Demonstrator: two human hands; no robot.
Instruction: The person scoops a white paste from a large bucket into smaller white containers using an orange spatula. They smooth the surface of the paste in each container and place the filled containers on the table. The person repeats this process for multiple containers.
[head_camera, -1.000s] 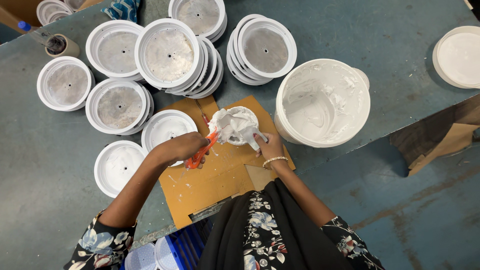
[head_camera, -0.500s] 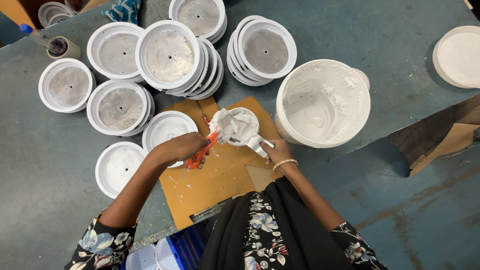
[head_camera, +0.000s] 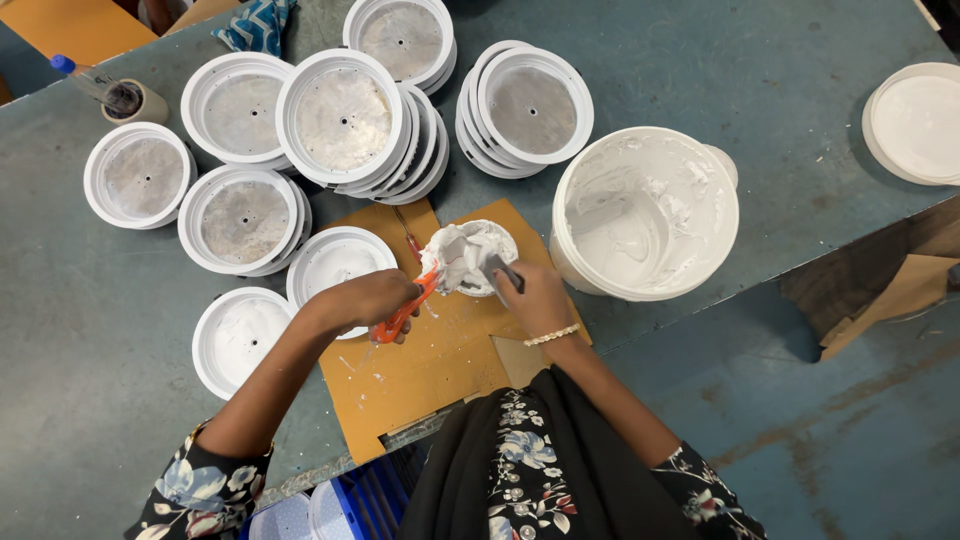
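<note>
The left hand (head_camera: 368, 300) is curled tight round an orange-handled tool (head_camera: 405, 310), whose tip reaches up and to the right into a small round dish (head_camera: 470, 258) heaped with thick white paste. The right hand (head_camera: 527, 297), just right of the dish, is closed on a dark-handled tool (head_camera: 503, 272) that also dips into the paste. Both hands work over a flat sheet of brown cardboard (head_camera: 420, 375), already flecked with white.

The paste looks soft and sticky, so a hard scrape could well flick lumps onto the cardboard or tip the light dish over.

Just beyond the right hand stands a big white bucket (head_camera: 645, 212), its smooth walls smeared with the same paste. Beyond the left hand lie stacks of round white covers (head_camera: 340, 120) with dull grey metal centres, and farther left a small cup (head_camera: 135, 100). All rest on a worn teal table (head_camera: 700, 70).
</note>
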